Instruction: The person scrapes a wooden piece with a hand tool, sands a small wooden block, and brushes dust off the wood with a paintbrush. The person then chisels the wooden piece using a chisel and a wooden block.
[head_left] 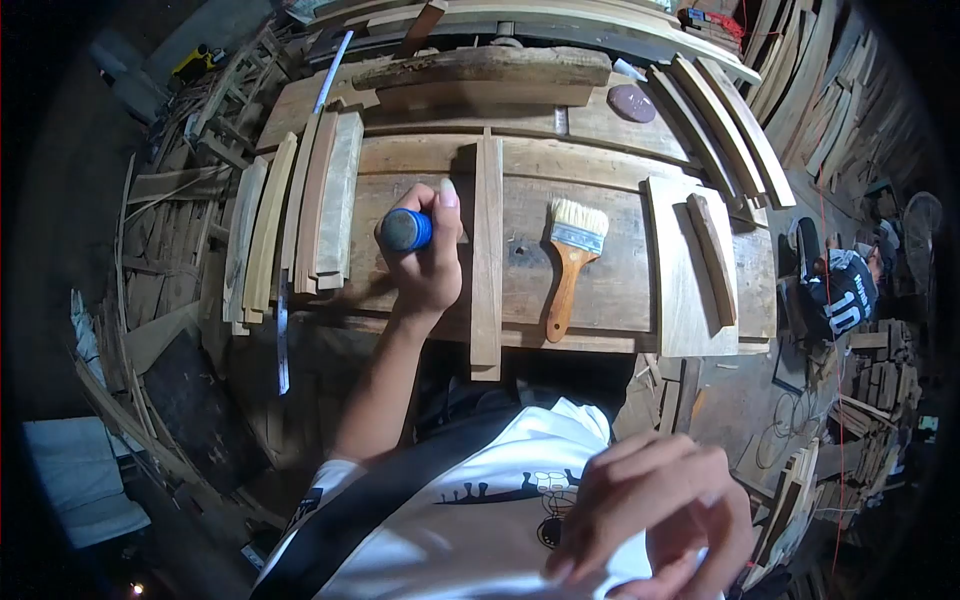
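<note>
My left hand (430, 260) is closed around a blue-handled tool (407, 231), its round grey butt end turned up toward me. The tool's far end is mostly hidden behind the hand. Just right of that hand, a narrow wooden strip (486, 270) lies across the workbench (620, 310), its near end jutting past the front edge. A paintbrush (570, 270) with pale bristles and a wooden handle rests right of the strip. My right hand (660, 515) is raised in front of my shirt, away from the bench, fingers bent and apart with nothing visible in them.
Several wooden strips (318, 200) are lined up at the bench's left. On the right lie a pale board (690, 280) with a short wooden piece (712, 260) on it. A rough plank (490, 67) and purple disc (631, 103) sit behind. A person (845, 290) is at far right.
</note>
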